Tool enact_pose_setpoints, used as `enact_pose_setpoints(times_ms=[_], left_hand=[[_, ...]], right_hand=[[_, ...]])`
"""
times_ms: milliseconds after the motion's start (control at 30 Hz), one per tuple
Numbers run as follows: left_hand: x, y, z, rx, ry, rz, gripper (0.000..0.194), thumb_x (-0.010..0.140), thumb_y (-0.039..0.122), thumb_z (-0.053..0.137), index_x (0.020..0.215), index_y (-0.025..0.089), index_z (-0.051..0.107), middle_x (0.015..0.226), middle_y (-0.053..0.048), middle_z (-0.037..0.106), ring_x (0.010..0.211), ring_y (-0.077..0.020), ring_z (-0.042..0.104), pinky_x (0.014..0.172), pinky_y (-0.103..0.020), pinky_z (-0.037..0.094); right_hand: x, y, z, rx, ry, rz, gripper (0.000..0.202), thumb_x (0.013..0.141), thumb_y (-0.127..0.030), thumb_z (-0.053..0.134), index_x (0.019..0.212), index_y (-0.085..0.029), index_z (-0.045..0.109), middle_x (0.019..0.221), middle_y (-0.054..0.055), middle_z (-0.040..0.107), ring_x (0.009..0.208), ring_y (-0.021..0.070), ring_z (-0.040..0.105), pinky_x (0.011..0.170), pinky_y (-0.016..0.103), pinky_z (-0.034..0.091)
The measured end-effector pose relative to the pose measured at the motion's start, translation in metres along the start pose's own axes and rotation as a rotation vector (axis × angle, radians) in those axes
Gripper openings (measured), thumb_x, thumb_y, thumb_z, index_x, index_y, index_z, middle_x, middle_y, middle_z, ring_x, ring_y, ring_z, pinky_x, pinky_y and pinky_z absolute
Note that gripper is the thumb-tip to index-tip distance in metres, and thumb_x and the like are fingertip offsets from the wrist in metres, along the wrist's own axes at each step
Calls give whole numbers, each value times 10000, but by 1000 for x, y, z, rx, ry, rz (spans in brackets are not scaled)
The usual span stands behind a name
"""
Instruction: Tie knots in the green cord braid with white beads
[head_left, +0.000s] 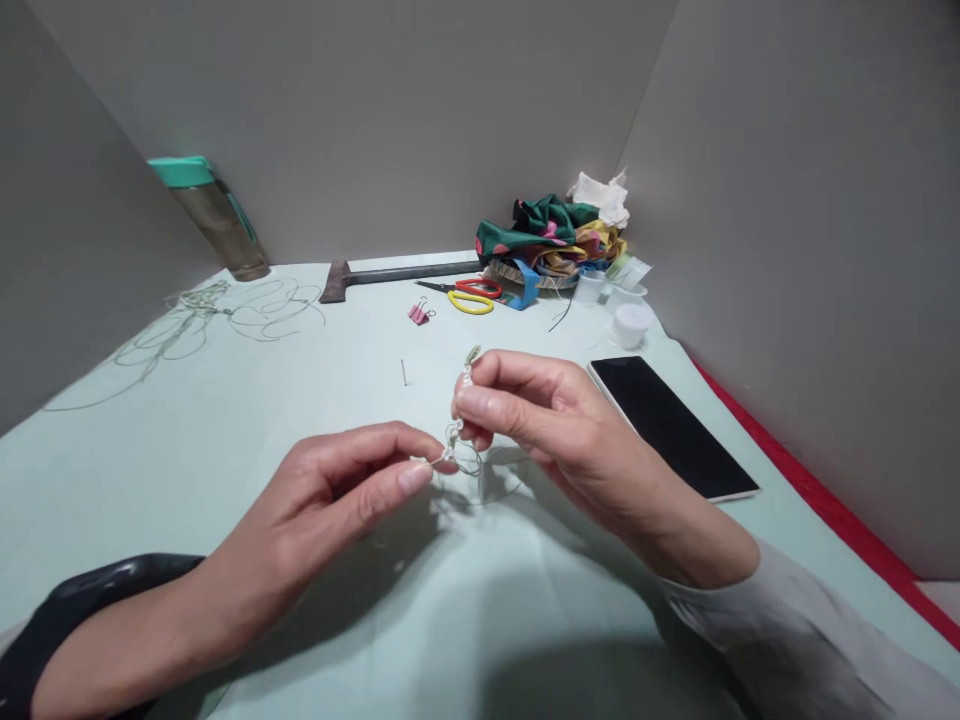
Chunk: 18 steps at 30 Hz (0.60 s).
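A bottle point(219, 228) with a green top point(182, 172) stands near what may be a hammer point(412, 272). A black phone point(671, 422) lies on the counter point(337, 385).

No text, brand or number can be read — the view seems soft.

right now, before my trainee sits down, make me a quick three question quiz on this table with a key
1. Multiple choice: which lies nearest the right hand? A) bottle B) phone C) pile of cloth
2. True or false: the handles of the scissors are the same colour.
3. Fill in: the white-and-green strand is held by ____.

Key: 1. B. 2. False: one is red, one yellow. 3. Both hands, the left hand holding it lower in the picture.
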<state>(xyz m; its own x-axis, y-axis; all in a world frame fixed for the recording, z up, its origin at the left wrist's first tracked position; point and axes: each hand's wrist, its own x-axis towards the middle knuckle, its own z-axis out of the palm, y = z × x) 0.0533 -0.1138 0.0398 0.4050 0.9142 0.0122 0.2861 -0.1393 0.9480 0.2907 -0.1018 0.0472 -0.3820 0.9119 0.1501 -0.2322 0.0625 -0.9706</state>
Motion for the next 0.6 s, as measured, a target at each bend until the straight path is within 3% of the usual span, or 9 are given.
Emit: enact_pose_setpoints(times_ms=[133,233,300,400,500,600], left_hand=[[12,2,-15,230,97,134,190,1020,457,792,950,378,950,991,14,867,871,-210,729,765,-257,524],[17,5,-27,352,224,226,169,1020,469,811,917,441,942,1124,63,877,1117,-232,767,974,-226,511],[15,7,-31,381,294,265,149,1039,502,821,941,481,931,1149,98,870,1168,-225,749,997,-215,491],[9,12,-29,343,175,208,170,1075,558,792,1026,467,927,1133,90,882,1129,-230,763,955,-228,529],[4,17,-19,201,10,86,250,1028,611,832,969,394,940,1014,31,887,1008,-247,770,832,-246,571],[3,20,-10,59,-32,-24,231,974,580,894,904,363,932,904,9,856,891,-226,730,746,-245,562]], right_hand=[[-2,-1,0,-7,4,-47,286,1003,-328,896,800,-231,720,831,-34,681,833,148,601,842,290,486],[-3,-2,2,-6,2,-60,280,993,-286,898,790,-227,715,819,-40,673,815,140,598,825,280,489],[-4,-3,4,-4,8,-65,278,989,-287,903,790,-229,718,817,-39,673,806,141,601,817,282,499],[-3,-5,5,-17,8,-69,280,992,-302,904,788,-229,728,811,-38,678,791,141,601,801,285,508],[-3,-6,4,-31,-3,-60,308,998,-328,900,767,-232,720,798,-36,694,775,142,612,782,291,515],[-2,-8,4,-17,-31,-37,322,1000,-332,897,759,-235,707,775,-40,690,760,142,629,788,294,535]])
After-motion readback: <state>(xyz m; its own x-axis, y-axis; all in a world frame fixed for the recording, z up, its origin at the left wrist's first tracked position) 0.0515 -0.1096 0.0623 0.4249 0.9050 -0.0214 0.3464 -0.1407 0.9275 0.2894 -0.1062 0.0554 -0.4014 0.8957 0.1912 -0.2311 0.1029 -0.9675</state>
